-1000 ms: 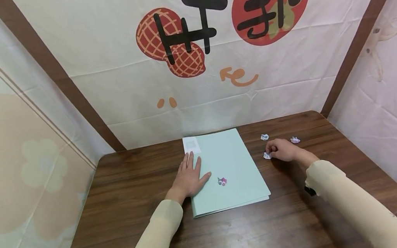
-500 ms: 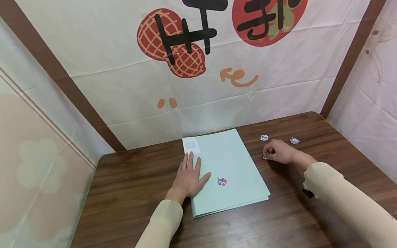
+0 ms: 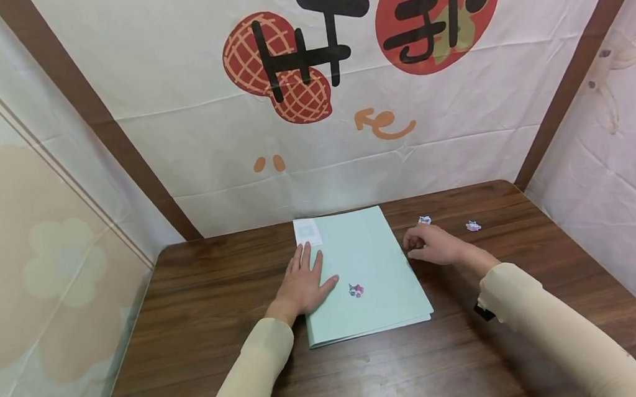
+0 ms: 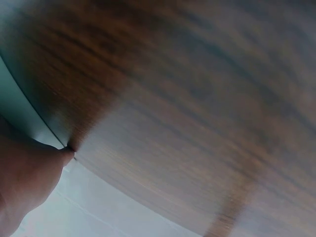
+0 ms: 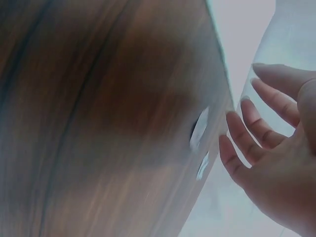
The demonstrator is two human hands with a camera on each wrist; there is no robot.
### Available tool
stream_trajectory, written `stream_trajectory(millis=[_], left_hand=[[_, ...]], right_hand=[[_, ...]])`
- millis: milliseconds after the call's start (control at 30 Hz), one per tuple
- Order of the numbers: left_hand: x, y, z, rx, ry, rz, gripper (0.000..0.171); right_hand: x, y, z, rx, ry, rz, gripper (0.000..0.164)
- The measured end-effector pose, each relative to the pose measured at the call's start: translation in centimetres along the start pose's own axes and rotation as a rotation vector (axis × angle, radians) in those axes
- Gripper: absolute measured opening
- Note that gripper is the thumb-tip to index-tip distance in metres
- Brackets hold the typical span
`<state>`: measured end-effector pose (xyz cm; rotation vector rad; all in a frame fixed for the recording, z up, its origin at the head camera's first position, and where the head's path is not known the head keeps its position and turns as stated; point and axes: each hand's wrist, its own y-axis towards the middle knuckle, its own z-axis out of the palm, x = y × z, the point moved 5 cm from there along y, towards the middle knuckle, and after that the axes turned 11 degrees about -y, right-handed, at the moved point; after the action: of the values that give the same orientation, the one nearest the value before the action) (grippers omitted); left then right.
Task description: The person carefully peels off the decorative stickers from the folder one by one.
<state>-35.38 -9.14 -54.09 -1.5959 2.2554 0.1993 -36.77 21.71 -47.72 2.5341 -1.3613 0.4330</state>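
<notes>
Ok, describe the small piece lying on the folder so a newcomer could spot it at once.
Start at the dark wooden table, then the pale green rectangular folder at its middle. The small pink-and-purple crumpled paper piece lies on the folder's near half, just right of the left hand. It alone sits on the folder; the two similar pieces lie on bare wood.

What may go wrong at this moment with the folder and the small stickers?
The right hand hovers at the folder edge; whether it holds a sticker cannot be seen, and so small a piece might drop. The left hand presses only one side, so the folder could slide. Two stickers lie loose nearby.
</notes>
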Motion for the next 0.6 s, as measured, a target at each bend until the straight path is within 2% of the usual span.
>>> stream_trajectory(millis=[167, 433, 600], left_hand=[[-0.1, -0.1, -0.2, 0.002, -0.001, -0.001, 0.087], [-0.4, -0.6, -0.5, -0.019, 0.003, 0.003, 0.085], [-0.5, -0.6, -0.6, -0.028, 0.003, 0.006, 0.085]], right_hand=[[2.1, 0.7, 1.2, 0.044, 0.062, -0.02, 0.023], [5.8, 1.7, 3.0, 0.129, 0.13, -0.093, 0.029], [7.8, 2.3, 3.7, 0.169, 0.13, -0.144, 0.031]])
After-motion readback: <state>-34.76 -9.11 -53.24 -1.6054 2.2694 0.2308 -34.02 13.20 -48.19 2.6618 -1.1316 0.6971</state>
